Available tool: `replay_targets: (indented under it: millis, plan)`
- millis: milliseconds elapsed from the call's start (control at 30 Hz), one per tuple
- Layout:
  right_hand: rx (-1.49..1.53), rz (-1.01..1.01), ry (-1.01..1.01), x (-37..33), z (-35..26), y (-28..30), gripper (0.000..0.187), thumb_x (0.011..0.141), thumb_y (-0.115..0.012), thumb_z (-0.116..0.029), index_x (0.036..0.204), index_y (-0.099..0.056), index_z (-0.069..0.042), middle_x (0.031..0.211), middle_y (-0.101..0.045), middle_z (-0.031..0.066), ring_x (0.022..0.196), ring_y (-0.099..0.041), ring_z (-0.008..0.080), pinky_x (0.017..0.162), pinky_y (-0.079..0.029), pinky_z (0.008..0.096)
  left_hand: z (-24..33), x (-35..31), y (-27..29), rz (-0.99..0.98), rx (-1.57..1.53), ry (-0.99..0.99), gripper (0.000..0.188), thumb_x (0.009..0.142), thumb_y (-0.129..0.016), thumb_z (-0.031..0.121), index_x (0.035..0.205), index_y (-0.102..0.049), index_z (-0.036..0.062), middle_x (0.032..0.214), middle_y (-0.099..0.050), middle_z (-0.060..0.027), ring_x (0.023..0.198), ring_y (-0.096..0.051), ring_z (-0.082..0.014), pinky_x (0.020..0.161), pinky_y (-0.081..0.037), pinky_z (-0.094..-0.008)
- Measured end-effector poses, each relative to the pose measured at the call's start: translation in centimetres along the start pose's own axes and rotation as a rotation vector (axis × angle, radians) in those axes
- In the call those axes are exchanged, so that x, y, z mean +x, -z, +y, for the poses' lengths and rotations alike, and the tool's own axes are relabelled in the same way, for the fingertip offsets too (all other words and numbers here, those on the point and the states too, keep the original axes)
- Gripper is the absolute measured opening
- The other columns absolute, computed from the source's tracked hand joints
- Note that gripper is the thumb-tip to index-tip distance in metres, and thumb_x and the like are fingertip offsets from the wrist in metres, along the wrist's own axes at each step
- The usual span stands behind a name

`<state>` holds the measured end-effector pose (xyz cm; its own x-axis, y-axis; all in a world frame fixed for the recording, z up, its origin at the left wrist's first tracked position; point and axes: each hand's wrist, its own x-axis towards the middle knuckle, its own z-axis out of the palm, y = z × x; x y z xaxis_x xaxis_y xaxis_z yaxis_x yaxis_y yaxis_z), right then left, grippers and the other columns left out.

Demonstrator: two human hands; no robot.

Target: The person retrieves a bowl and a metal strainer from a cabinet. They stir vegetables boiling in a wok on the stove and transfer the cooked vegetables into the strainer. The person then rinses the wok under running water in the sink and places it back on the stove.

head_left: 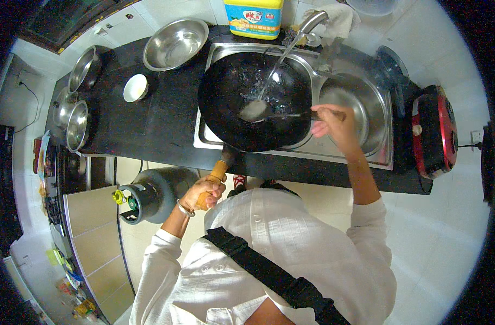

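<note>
A large black wok (220, 122) rests over the left bowl of the steel sink (386, 154). My left hand (204, 193) is wrapped round its wooden handle (219, 172) at the counter's front edge. My right hand (334, 125), slightly blurred, grips the dark handle of a metal ladle (254, 110). The ladle's head is inside the wok, under water pouring from the faucet (314, 23). Water splashes around the head and partly hides its shape.
On the counter left of the wok stand a white bowl (135, 88), a large steel basin (175, 44) and several smaller steel bowls. A yellow jug with a blue label (253, 19) stands behind the sink. A red-and-black appliance (435, 131) is at right; a gas cylinder (161, 192) lies below.
</note>
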<state>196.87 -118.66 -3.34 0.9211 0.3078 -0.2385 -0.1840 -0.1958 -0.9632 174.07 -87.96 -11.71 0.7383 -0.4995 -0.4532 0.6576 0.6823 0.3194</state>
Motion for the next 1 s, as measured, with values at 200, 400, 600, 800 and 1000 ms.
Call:
replay_targets:
  millis: [200,400,600,800,1000]
  plan:
    - [-0.166,0.080,0.158,0.3,1.7,1.4,0.025,0.086,-0.053,-0.015,0.101,-0.061,0.004,0.075,-0.062,0.0135,0.063,-0.063,0.0183,0.055,-0.053,0.0263,-0.2,0.2,0.3,0.032,0.059,-0.068,0.032,0.079,-0.056,0.010,0.107,-0.041,0.0034,0.067,-0.049,-0.0047,0.042,-0.043,-0.0080,0.037,-0.038,-0.0208]
    - [0.204,0.066,0.262,1.9,7.0,-2.5,0.024,0.088,-0.052,-0.010,0.106,-0.059,0.003,0.077,-0.063,0.0104,0.069,-0.064,0.0169,0.063,-0.055,0.0275,0.9,-0.1,-1.3,-0.017,-0.044,-0.032,0.034,0.080,-0.056,0.010,0.109,-0.040,0.0022,0.067,-0.047,-0.0034,0.041,-0.043,-0.0067,0.035,-0.037,-0.0191]
    - [0.008,0.094,0.223,1.8,3.2,-2.5,0.026,0.088,-0.052,-0.012,0.107,-0.058,0.005,0.081,-0.063,0.0144,0.071,-0.064,0.0186,0.067,-0.053,0.0275,1.2,-1.1,-2.8,-0.144,-0.239,0.075,0.034,0.083,-0.053,0.010,0.112,-0.038,0.0007,0.071,-0.046,-0.0020,0.043,-0.042,-0.0028,0.036,-0.038,-0.0175]
    - [0.114,-0.091,0.247,4.1,3.2,-1.7,0.022,0.087,-0.053,-0.011,0.103,-0.061,0.002,0.076,-0.063,0.0119,0.065,-0.064,0.0170,0.058,-0.054,0.0263,0.8,-0.4,-2.2,-0.109,-0.223,0.133,0.034,0.083,-0.054,0.011,0.111,-0.038,0.0015,0.071,-0.046,-0.0014,0.043,-0.041,-0.0024,0.037,-0.038,-0.0179]
    - [-0.049,-0.069,0.014,1.4,0.6,2.1,0.025,0.087,-0.055,-0.018,0.100,-0.061,0.002,0.077,-0.063,0.0151,0.060,-0.064,0.0187,0.056,-0.054,0.0266,0.8,-0.6,-1.6,-0.043,-0.066,0.027,0.032,0.082,-0.055,0.012,0.108,-0.039,0.0028,0.068,-0.046,-0.0022,0.042,-0.041,-0.0043,0.037,-0.039,-0.0190]
